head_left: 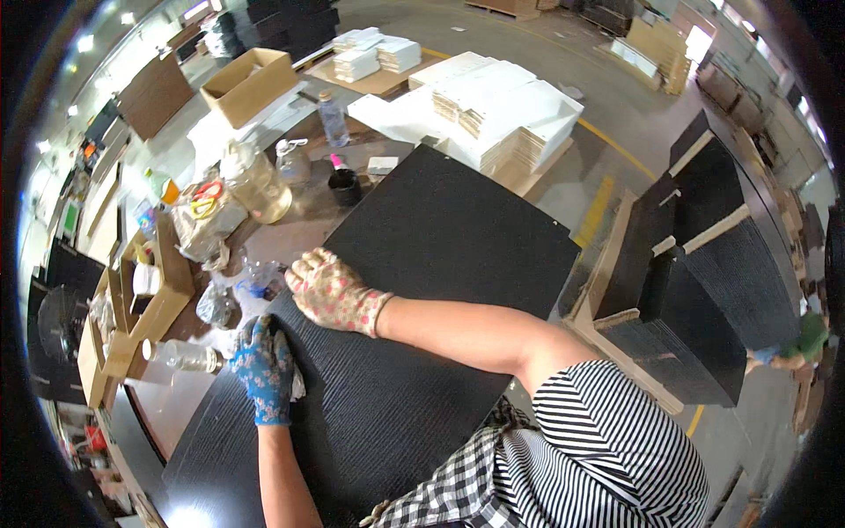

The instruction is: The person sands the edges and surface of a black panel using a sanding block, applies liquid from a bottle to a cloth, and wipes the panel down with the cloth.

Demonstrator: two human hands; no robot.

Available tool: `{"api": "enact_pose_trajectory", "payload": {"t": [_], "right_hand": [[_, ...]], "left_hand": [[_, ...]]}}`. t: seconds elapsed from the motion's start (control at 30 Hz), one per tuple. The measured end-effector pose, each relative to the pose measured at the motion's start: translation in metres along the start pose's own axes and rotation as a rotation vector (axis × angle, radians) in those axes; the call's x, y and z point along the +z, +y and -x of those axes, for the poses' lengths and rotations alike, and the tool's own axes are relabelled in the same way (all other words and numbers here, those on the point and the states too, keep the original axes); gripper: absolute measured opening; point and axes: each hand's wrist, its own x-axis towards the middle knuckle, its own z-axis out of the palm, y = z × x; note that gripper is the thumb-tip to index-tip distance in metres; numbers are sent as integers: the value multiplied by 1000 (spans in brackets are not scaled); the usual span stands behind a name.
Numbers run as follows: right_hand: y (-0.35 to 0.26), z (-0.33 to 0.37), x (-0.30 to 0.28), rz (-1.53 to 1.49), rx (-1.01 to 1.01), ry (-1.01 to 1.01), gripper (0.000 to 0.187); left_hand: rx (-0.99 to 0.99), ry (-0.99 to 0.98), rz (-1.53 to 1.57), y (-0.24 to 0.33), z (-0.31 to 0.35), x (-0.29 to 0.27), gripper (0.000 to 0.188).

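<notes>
Two dark wood-grain panels lie before me, a far black panel (458, 224) and a near black panel (370, 414). My left hand (262, 370), in a blue flowered glove, rests at the near panel's left edge. Its fingers are bent together, and a bit of white cloth (297, 385) pokes out beside the palm. Close by on its left lies a clear bottle (187, 356). My right hand (333, 293), in a cream glove with pink dots, is closed at the left side of the panels. Whatever its curled fingers hold is hidden.
Beyond my hands, the table carries a large clear jug (255, 185), a black cup (344, 187), a plastic bottle (333, 119) and crumpled plastic bags (216, 304). Cardboard boxes (145, 290) stand left. White board stacks (502, 106) are ahead; black panel stacks (695, 273) stand right.
</notes>
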Motion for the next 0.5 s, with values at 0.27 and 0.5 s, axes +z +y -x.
{"api": "enact_pose_trajectory", "payload": {"t": [0.27, 0.5], "right_hand": [[3, 5, -3, 12, 22, 26, 28], [-7, 6, -12, -514, -99, 17, 47]], "left_hand": [[-39, 10, 25, 13, 1, -2, 30], [-273, 230, 1161, -13, 10, 29, 36]]}}
